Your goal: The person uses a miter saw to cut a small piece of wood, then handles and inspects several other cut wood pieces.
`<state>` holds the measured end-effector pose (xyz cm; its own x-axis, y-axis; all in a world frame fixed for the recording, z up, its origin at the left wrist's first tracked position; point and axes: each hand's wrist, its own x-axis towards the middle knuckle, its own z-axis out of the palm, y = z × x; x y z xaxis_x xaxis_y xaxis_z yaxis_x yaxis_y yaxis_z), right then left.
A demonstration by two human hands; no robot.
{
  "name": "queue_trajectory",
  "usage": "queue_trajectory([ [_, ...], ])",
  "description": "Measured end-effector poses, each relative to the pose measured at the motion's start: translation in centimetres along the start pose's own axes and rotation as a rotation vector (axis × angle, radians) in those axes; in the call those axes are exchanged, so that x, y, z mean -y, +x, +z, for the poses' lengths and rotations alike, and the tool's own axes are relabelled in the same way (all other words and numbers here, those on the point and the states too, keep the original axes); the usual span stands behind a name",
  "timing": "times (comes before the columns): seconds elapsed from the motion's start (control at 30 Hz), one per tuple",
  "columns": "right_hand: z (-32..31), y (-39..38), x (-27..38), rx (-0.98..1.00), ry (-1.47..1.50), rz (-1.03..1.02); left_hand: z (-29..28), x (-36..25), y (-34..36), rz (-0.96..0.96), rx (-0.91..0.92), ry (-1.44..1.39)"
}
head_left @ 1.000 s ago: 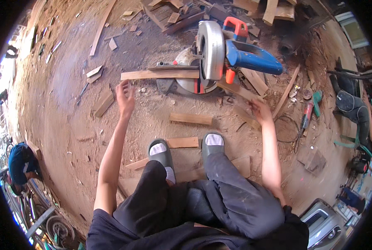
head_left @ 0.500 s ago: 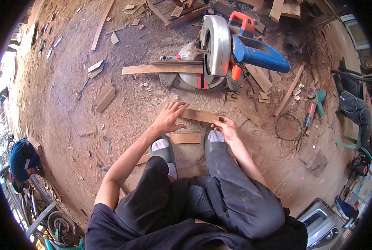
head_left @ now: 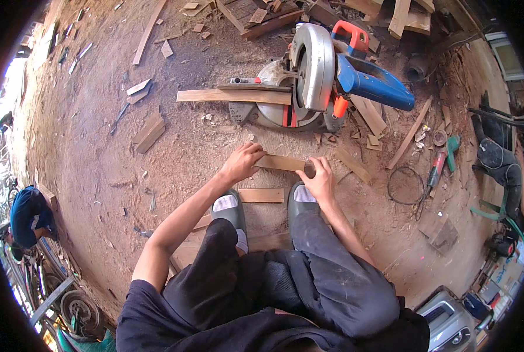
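Note:
My left hand (head_left: 244,161) has its fingers curled on the left end of a short wooden board (head_left: 279,162) just in front of my feet. The board's right end is in my right hand (head_left: 317,176), between thumb and fingers. Another short board (head_left: 260,195) lies flat between my sandals. Beyond my hands stands a mitre saw (head_left: 314,76) with a silver blade guard and blue and orange handles. A longer strip of wood (head_left: 209,95) rests across its base, sticking out to the left.
Scattered offcuts (head_left: 150,132) and a pile of scrap wood (head_left: 256,17) surround the saw. To the right lie a red and green power tool (head_left: 436,170) with cord and black furniture-like clutter (head_left: 499,164). Bicycle parts (head_left: 68,305) and a blue cloth item (head_left: 27,217) are at left.
Both hands have moved inward from the saw's sides and taken hold of the short board, which has shifted slightly to the right. Its grip at the right end has changed since half a second ago.

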<state>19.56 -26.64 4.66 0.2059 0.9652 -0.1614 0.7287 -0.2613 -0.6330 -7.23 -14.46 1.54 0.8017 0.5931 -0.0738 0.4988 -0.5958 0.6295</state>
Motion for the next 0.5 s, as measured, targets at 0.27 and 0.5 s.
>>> queue_trajectory([
  [0.27, 0.7, 3.0, -0.9, 0.224, -0.4, -0.418, 0.9, 0.3, 0.8, -0.078, 0.076, 0.105],
  [0.5, 2.1, 3.1, -1.8, 0.273, -0.483, -0.409, 0.8, 0.0, 1.3, -0.046, 0.089, 0.149],
])
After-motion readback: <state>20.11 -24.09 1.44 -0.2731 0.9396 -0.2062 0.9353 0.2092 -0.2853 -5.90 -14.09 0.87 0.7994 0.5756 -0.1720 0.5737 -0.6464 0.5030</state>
